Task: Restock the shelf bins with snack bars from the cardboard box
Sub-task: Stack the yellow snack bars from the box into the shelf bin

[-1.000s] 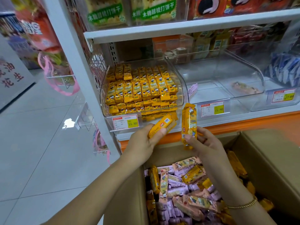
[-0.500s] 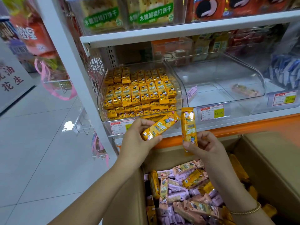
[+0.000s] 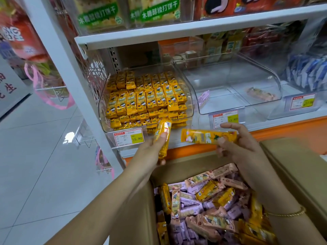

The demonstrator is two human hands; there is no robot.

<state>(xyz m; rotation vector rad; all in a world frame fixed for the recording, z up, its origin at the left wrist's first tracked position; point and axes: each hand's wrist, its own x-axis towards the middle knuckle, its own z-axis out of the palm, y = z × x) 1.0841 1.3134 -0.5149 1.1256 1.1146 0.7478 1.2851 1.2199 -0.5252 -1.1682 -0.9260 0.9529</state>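
Two bare forearms, one bracelet

Both forearms show uncovered from the lower edge of the view up to the left hand (image 3: pixel 152 151) and the right hand (image 3: pixel 242 147). A thin gold-coloured bracelet (image 3: pixel 286 213) of small links or beads circles the right wrist, over the cardboard box (image 3: pixel 292 165) and near its right wall.

Left hand (image 3: pixel 150 153) and right hand (image 3: pixel 245 147) reach forward, both gripping.

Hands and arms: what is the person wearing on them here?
No gloves on the left hand or right hand, and no sleeves show on either forearm. A thin gold-coloured chain bracelet circles the right wrist. No rings or watch visible.
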